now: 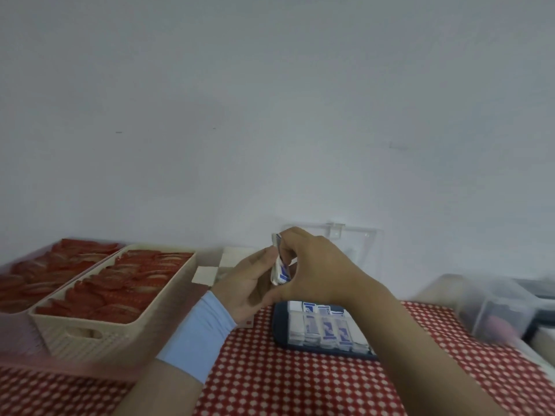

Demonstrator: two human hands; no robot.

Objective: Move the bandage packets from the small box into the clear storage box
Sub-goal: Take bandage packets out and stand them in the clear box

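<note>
A white and blue bandage packet [280, 270] is held upright between both hands above the table. My left hand [244, 285], with a light blue wristband, grips its lower part. My right hand [315, 265] pinches its top edge from the right. Below my right wrist lies a small dark blue box [280, 328] with several more bandage packets [326, 327] standing in a row inside. A clear storage box [365, 240] stands against the wall behind my hands, mostly hidden by them.
Two beige baskets [90, 331] full of red packets fill the left side. A frosted plastic tub [492, 307] sits at the right. White square pads [204, 274] lie behind my left hand. A red and white patterned cloth [300, 385] covers the table.
</note>
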